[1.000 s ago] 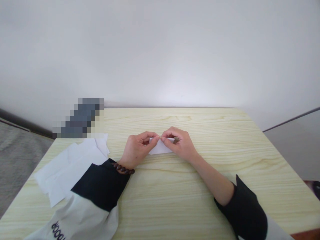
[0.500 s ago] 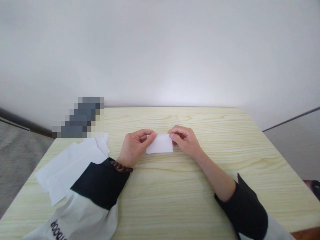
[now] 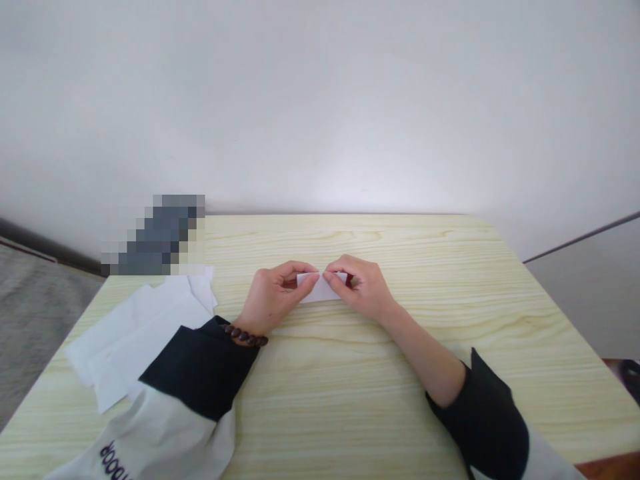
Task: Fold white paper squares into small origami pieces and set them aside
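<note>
A small white piece of paper (image 3: 321,291) is held between both hands, just above or on the wooden table. My left hand (image 3: 280,290) pinches its upper edge near the middle, thumb in front and fingers behind. From the other side my right hand (image 3: 363,285) pinches the same edge, the two thumb tips almost meeting. Parts of the paper are covered by the thumbs, and its back face is hidden. A dark beaded bracelet (image 3: 245,335) circles my left wrist.
Several loose white sheets (image 3: 145,327) overlap on the left side of the table (image 3: 340,393), partly under my left sleeve. Behind them lies a dark pixelated object (image 3: 160,237). A pale wall (image 3: 320,107) rises at the table's back edge.
Both hands have drawn closer together along the paper's upper edge, the right one moving left. The visible paper looks lower in height than before.
</note>
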### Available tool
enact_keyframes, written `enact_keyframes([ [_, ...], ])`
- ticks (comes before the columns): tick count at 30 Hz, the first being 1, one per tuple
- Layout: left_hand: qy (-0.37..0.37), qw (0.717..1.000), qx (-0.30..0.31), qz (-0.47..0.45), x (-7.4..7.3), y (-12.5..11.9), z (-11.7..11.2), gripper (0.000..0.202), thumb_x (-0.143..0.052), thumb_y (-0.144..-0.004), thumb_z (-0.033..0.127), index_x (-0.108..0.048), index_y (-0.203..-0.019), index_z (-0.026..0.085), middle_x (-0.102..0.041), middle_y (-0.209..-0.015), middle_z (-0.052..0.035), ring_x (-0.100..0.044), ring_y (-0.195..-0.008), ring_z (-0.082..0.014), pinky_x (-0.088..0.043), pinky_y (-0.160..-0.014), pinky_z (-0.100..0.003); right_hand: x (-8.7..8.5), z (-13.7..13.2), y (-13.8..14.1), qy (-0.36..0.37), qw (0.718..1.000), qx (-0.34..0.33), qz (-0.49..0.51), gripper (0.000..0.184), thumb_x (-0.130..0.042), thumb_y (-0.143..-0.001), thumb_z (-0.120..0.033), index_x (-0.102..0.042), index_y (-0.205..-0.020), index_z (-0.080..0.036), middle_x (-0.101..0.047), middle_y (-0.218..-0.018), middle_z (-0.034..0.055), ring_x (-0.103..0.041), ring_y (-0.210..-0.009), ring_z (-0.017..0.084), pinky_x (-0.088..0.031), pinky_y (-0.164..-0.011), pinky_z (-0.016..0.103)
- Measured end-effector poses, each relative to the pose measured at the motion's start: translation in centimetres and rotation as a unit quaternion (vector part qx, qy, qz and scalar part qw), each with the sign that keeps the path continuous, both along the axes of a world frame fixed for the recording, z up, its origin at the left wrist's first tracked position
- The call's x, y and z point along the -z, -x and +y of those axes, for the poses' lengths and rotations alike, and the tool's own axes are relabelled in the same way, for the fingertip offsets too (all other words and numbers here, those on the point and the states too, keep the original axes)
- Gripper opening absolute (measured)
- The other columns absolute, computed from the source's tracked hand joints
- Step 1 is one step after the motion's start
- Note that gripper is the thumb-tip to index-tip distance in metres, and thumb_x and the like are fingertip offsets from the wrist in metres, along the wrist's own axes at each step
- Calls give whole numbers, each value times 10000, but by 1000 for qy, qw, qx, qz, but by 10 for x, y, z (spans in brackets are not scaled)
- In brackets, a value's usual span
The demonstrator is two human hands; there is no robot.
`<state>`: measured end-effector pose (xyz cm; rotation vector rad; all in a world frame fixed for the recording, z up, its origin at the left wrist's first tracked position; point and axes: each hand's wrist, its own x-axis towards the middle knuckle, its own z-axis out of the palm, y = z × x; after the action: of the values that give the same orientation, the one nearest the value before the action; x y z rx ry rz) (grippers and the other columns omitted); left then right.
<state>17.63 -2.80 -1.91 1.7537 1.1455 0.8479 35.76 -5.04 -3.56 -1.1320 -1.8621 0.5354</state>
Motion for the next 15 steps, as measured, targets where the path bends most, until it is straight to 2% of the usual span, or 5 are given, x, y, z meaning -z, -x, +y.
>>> enact_keyframes([
  [7, 3, 999, -43, -23, 1, -4, 7, 324, -634, -749, 451, -684, -831, 141, -603, -548, 17, -508, -483, -99, -362, -445, -187, -1, 8, 4, -5, 999, 44, 11, 155, -524, -853, -290, -629, -785, -198, -643, -724, 19, -537, -614, 117, -411, -545, 233],
  [10, -1, 998, -51, -42, -1, -7, 13, 346, -637, -743, 462, -684, -834, 131, -596, -539, 15, -489, -475, -92, -357, -451, -187, -4, 14, 9, 12, 996, 64, 62, 142, -554, -825, -286, -637, -761, -190, -649, -705, 15, -522, -573, 111, -393, -515, 233],
  [15, 9, 998, -21, -52, -11, -12, 27, 349, -633, -749, 464, -685, -844, 133, -647, -610, -11, -534, -522, -107, -366, -453, -185, -3, 26, 13, 47, 979, 110, 167, 149, -584, -799, -315, -642, -736, -193, -639, -677, 10, -520, -568, 122, -384, -499, 238],
])
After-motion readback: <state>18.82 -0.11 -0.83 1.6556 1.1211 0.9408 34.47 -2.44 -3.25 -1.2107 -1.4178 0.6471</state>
